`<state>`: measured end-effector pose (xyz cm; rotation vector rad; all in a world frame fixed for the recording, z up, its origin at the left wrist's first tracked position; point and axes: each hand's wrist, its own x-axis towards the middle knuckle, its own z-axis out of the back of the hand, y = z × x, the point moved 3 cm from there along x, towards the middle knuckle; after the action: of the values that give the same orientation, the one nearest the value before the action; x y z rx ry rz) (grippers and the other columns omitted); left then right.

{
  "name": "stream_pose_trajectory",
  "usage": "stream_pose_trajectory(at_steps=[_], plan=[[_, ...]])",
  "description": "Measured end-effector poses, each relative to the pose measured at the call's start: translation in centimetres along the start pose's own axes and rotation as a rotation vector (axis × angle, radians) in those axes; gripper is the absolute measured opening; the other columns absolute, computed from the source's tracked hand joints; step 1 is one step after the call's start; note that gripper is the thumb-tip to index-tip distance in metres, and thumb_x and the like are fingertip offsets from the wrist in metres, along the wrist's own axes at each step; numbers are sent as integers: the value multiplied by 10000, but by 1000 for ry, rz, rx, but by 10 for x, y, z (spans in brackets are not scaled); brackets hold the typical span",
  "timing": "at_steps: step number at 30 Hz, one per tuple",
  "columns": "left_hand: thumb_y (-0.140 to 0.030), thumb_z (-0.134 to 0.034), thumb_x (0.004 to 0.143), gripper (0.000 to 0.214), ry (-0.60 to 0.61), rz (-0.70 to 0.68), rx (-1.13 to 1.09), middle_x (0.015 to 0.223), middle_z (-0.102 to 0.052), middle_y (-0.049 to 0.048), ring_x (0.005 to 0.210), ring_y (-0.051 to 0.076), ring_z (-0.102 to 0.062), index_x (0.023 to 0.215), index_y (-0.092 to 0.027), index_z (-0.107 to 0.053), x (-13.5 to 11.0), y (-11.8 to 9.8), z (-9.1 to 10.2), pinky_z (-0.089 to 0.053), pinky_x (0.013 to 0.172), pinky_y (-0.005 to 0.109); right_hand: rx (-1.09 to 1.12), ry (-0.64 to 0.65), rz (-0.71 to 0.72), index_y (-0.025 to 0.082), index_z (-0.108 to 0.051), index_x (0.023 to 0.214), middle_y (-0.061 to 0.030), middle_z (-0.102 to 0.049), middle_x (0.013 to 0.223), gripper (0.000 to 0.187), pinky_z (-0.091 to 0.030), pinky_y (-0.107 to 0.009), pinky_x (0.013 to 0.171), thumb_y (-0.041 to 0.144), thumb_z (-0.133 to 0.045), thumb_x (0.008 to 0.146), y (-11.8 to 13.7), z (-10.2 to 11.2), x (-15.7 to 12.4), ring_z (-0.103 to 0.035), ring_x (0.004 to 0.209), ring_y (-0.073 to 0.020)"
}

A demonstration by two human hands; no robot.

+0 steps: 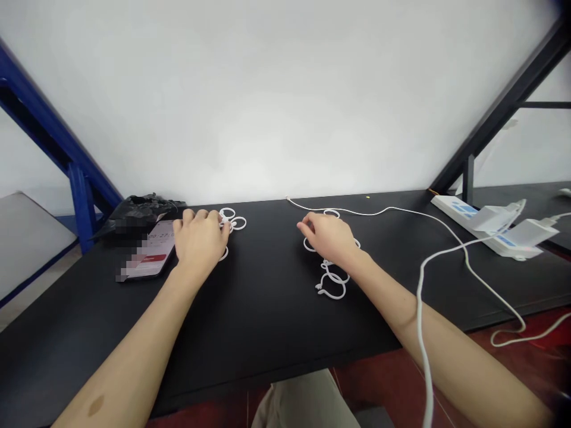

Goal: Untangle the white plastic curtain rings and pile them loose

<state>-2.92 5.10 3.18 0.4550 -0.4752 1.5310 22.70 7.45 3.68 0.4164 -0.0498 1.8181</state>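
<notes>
My left hand [198, 241] rests palm down on the black table [267, 297], its fingers curled over a small bundle of white looped cord [234, 222]. My right hand [328, 238] lies further right, fingers bent and pressed on a second tangle of white cord loops [332, 282] that trails toward me. Whether either hand truly grips its cord is hard to tell; the fingertips are on it.
A phone [151, 252] with a lit screen lies left of my left hand, with a crumpled black bag [138, 211] behind it. A white power strip [482, 223] with chargers sits at the right; a long white cable [422, 285] runs across the table and off its front edge.
</notes>
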Motion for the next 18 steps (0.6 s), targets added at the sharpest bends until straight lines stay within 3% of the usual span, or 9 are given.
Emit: stream_pose_trajectory(at_steps=[4, 8, 11, 14, 18], plan=[[-358, -480, 912, 292, 30, -75, -108, 993, -680, 173, 1004, 377, -537, 946, -151, -684, -1, -15, -2, -431, 811, 523, -44, 86, 166, 170, -675, 990, -96, -693, 917, 226, -442, -354, 747, 347, -549, 931, 10, -13, -5, -632, 843, -240], [-303, -496, 932, 203, 158, -348, -433, 955, -693, 71, 955, 261, -532, 933, -186, -662, -10, -54, -2, -456, 879, 425, 19, 141, 337, 161, -668, 1039, -94, -674, 987, 173, -440, -348, 838, 205, -547, 924, 18, -19, -8, -608, 924, -222], [-274, -504, 940, 174, 258, -500, -528, 920, -680, 51, 899, 230, -512, 919, -191, -655, -20, -74, -2, -464, 850, 399, 131, 127, 388, 164, -648, 1052, -75, -665, 961, 195, -437, -352, 841, 150, -501, 926, 24, -22, -9, -588, 906, -206], [-262, -500, 948, 170, 259, -525, -555, 908, -670, 49, 876, 221, -500, 899, -191, -646, -24, -78, 0, -464, 833, 394, 392, 66, 313, 171, -590, 1135, -40, -650, 884, 249, -458, -336, 810, 137, -489, 910, 28, -22, -11, -575, 859, -181], [-314, -532, 944, 152, 145, -482, -605, 916, -666, 42, 874, 216, -509, 954, -197, -629, -22, -73, 4, -461, 846, 403, 864, 63, 115, 181, -408, 1332, -1, -613, 880, 460, -504, -295, 721, 180, -520, 885, 29, -22, -11, -599, 733, -126]])
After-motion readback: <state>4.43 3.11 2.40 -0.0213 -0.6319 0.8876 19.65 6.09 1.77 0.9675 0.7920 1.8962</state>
